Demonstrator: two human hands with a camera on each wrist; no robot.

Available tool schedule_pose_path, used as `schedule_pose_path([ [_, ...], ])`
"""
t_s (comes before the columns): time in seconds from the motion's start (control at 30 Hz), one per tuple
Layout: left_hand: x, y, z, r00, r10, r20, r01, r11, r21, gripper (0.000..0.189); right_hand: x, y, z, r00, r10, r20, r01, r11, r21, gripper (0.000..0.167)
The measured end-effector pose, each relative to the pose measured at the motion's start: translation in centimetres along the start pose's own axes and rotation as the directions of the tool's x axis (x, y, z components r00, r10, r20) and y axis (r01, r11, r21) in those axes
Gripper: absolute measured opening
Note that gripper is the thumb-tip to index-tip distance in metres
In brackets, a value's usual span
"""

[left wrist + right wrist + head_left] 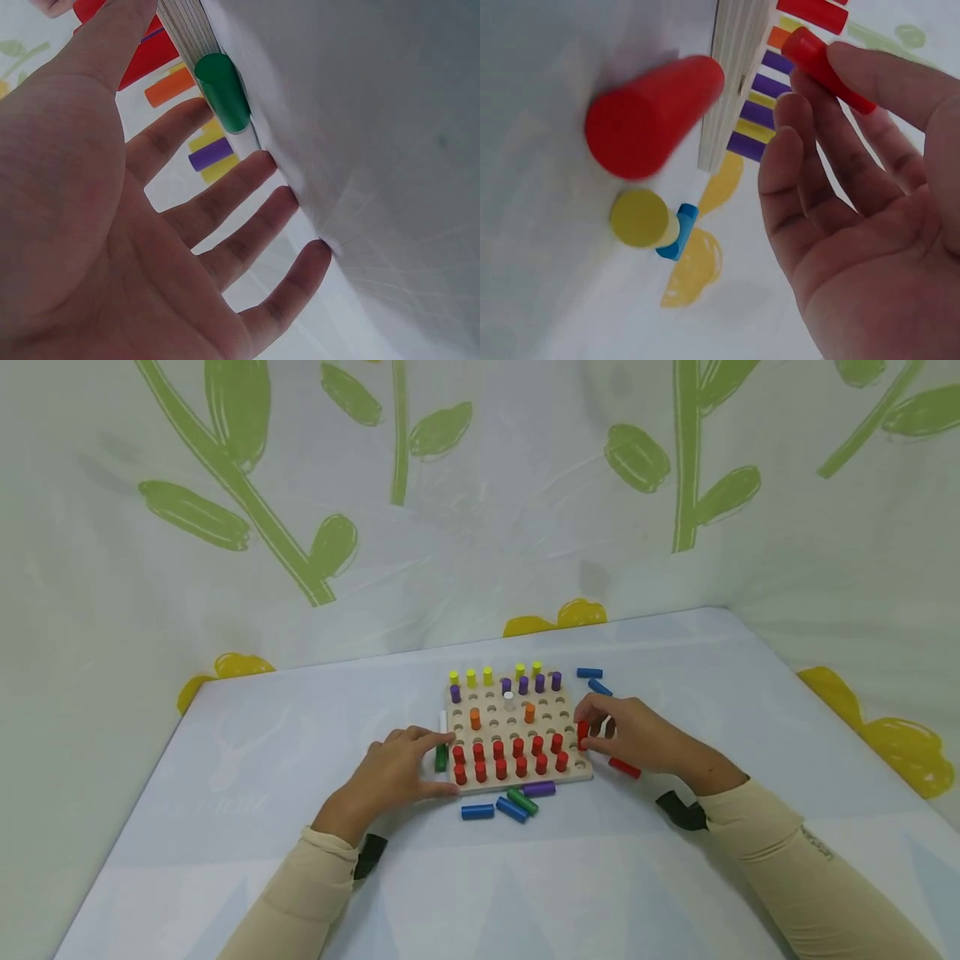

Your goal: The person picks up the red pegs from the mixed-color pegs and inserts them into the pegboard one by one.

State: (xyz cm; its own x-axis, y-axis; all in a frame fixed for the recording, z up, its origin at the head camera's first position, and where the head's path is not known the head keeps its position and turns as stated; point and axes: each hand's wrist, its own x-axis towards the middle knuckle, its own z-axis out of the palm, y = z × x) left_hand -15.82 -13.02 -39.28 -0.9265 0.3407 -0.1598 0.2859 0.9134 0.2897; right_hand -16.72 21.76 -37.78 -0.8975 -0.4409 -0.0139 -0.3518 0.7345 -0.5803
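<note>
A wooden pegboard (540, 774) lies on the table with pegs upright in many of its holes. Two rows of red pegs (501, 768) run along its near side. My right hand (637, 735) pinches a red peg (826, 69) between thumb and fingers at the board's right edge; in the head view that peg stands nearly upright. My left hand (393, 768) rests at the left edge, index finger and thumb spread against the board. In the left wrist view its other fingers (240, 251) are extended, and a green peg (223, 94) lies beside the board.
Blue pegs (477, 812), a loose green peg (522, 802) and a purple peg (539, 788) lie before the board. Right of it are a loose red peg (625, 767), more blue pegs (589, 673) and a yellow peg (639, 217). A patterned wall (480, 568) rises behind the table.
</note>
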Motion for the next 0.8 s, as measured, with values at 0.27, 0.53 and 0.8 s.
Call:
schedule_pose_path([
  [0.27, -0.27, -0.19, 0.06, 1.0, -0.007, -0.011, 0.007, 1.0, 0.005, 0.082, 0.39, -0.6, 0.75, 1.0, -0.001, -0.012, 0.001, 1.0, -0.013, 0.028],
  [0.53, -0.2, -0.16, 0.02, 1.0, 0.006, -0.011, -0.006, 1.0, -0.007, 0.082, 0.33, -0.73, 0.82, 1.0, 0.028, -0.002, -0.028, 0.999, -0.028, 0.024],
  [0.8, -0.16, -0.05, 0.06, 1.0, 0.007, -0.01, -0.007, 1.0, -0.012, 0.081, 0.2, -0.62, 0.94, 0.999, 0.034, 0.014, -0.034, 0.998, -0.044, 0.022],
])
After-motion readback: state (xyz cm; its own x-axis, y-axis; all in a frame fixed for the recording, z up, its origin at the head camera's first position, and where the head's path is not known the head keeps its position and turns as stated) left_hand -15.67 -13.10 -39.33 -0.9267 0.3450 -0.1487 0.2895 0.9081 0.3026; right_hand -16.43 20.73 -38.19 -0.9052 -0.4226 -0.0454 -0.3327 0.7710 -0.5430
